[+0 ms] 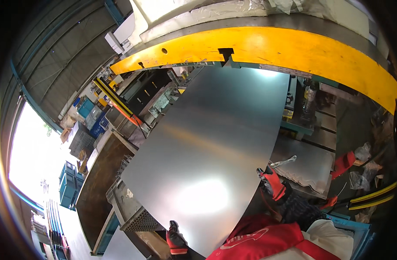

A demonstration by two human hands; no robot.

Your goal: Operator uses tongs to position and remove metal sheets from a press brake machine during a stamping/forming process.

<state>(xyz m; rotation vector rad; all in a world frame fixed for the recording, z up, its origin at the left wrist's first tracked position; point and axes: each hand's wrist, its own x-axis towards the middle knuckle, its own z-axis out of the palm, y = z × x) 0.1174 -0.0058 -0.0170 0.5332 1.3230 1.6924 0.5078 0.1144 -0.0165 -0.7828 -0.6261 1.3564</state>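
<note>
A large, shiny metal sheet (pixel 198 143) stretches from close in front of me to beneath the yellow press beam, its far end under it. My left hand (pixel 176 239), in a red and black glove, is closed on the sheet's near left edge. On the right edge, my right hand (pixel 273 183) grips the sheet in a matching glove, thumb side showing; the fingers beneath are hidden. Just beyond my right hand lies a wrench (pixel 284 161) on a metal plate (pixel 309 157) whose near edge is wavy.
The yellow beam (pixel 268 43) spans the far side above the sheet. An orange and yellow post (pixel 118 102) stands far left. Beside the sheet's left edge is a perforated metal tray (pixel 142 221). Blue crates (pixel 69 184) sit farther left. A red clamp-like part (pixel 344 164) is at right.
</note>
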